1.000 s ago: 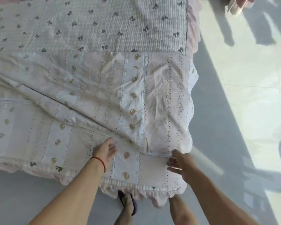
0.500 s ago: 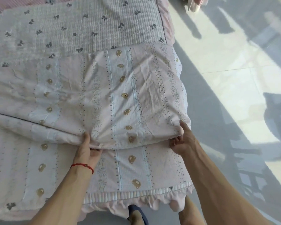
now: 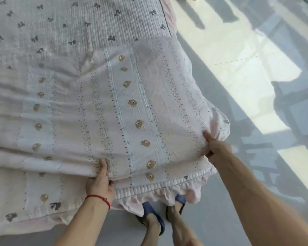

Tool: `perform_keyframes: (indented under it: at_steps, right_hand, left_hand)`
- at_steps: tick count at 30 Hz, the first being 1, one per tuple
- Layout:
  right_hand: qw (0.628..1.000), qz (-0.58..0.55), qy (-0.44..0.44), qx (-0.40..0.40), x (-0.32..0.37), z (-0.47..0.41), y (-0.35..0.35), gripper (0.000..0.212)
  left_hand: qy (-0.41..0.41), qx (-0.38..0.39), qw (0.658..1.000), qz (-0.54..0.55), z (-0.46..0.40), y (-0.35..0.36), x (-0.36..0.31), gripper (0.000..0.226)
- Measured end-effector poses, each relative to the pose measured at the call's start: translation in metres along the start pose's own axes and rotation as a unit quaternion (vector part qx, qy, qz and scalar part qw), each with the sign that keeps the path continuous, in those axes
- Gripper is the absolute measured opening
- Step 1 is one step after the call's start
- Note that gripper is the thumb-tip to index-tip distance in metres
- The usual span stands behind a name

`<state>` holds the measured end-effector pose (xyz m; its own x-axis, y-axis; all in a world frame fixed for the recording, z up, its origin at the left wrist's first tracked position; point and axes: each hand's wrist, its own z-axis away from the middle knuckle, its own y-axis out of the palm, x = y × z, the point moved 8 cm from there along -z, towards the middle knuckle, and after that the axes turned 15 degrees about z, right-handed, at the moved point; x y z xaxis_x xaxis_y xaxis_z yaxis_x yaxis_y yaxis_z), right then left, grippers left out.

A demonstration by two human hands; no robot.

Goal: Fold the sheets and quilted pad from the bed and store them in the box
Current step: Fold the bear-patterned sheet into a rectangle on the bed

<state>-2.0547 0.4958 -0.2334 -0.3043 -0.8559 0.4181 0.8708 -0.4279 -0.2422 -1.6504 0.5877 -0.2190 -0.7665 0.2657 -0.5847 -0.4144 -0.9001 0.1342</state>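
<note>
Head view: the left hand (image 3: 100, 181) and right hand (image 3: 216, 148) both have their fingers curled around the folded edge of the sheet (image 3: 132, 107), where a second ago they lay loose and apart from it. That edge now sits drawn toward the person, nearly over the ruffled hem (image 3: 160, 189) just below the fingers, so one fold looks almost aligned. Beyond the fingers, the quilted pad (image 3: 75, 23) lies uncovered on the bed, still unfolded. No box is in view, so storing seems a long way off. Two feet in blue slippers (image 3: 155, 217) stand on the floor below.
</note>
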Motion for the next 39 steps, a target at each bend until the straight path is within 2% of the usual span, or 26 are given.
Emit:
perform_keyframes:
  at_steps: [2, 4, 6, 7, 10, 13, 15, 18, 21, 24, 27, 31, 33, 35, 37, 39]
  right_hand:
    - [0.997, 0.005, 0.052, 0.053, -0.028, -0.006, 0.001, 0.029]
    - [0.996, -0.012, 0.046, 0.08, -0.035, -0.008, -0.006, 0.012]
    - [0.998, -0.027, 0.005, 0.059, -0.037, -0.015, -0.024, 0.015]
    - [0.998, -0.027, -0.018, 0.05, -0.035, -0.014, -0.033, 0.016]
    - [0.996, -0.028, -0.033, 0.082, -0.038, -0.003, -0.035, 0.016]
    - [0.994, -0.02, -0.018, 0.108, -0.036, 0.007, -0.027, 0.015]
    - [0.993, -0.056, -0.049, 0.094, -0.026, 0.004, -0.026, 0.025]
    - [0.991, -0.081, -0.065, 0.08, -0.031, 0.006, -0.027, 0.043]
    - [0.994, -0.068, 0.007, 0.086, -0.066, 0.012, -0.021, 0.055]
    - [0.987, -0.076, 0.019, 0.142, -0.082, 0.027, -0.003, 0.045]
    - [0.985, -0.04, -0.031, 0.163, -0.085, 0.045, 0.014, 0.038]
    - [0.994, 0.046, -0.103, -0.003, -0.082, 0.052, 0.0, 0.034]
    - [0.986, 0.103, -0.11, -0.076, -0.083, 0.055, -0.008, 0.044]
    - [0.977, 0.136, -0.096, -0.135, -0.088, 0.057, -0.018, 0.064]
    - [0.958, 0.169, -0.12, -0.2, -0.082, 0.068, -0.02, 0.079]
    - [0.906, 0.267, -0.216, -0.249, -0.066, 0.091, -0.008, 0.078]
  left_hand:
    - [-0.022, 0.004, 1.0, 0.018, -0.002, -0.007, 0.011, 0.069]
    - [-0.039, 0.033, 0.998, 0.037, -0.001, -0.007, 0.013, 0.042]
    - [-0.078, 0.068, 0.993, 0.062, 0.011, -0.006, 0.018, 0.016]
    - [-0.094, 0.079, 0.99, 0.069, 0.019, -0.008, 0.02, 0.015]
    - [-0.128, 0.117, 0.983, 0.059, 0.032, -0.017, 0.031, 0.025]
    - [-0.113, 0.121, 0.984, 0.058, 0.035, -0.015, 0.027, 0.042]
    - [-0.099, 0.135, 0.984, 0.062, 0.034, -0.012, 0.019, 0.029]
    - [-0.098, 0.111, 0.987, 0.056, 0.034, -0.02, 0.026, 0.027]
    - [-0.101, 0.06, 0.993, 0.014, 0.031, -0.038, 0.045, 0.041]
    - [-0.079, 0.035, 0.996, 0.0, 0.024, -0.041, 0.046, 0.043]
    - [-0.077, 0.031, 0.997, 0.0, 0.026, -0.04, 0.047, 0.028]
    - [-0.051, 0.009, 0.999, -0.011, 0.035, -0.047, 0.046, 0.01]
    - [-0.054, 0.006, 0.998, -0.024, 0.038, -0.05, 0.047, 0.008]
    - [-0.071, 0.012, 0.997, -0.039, 0.038, -0.05, 0.048, 0.009]
    - [-0.079, 0.019, 0.994, -0.074, 0.037, -0.046, 0.043, 0.014]
    - [-0.101, 0.021, 0.988, -0.114, 0.038, -0.047, 0.036, 0.024]
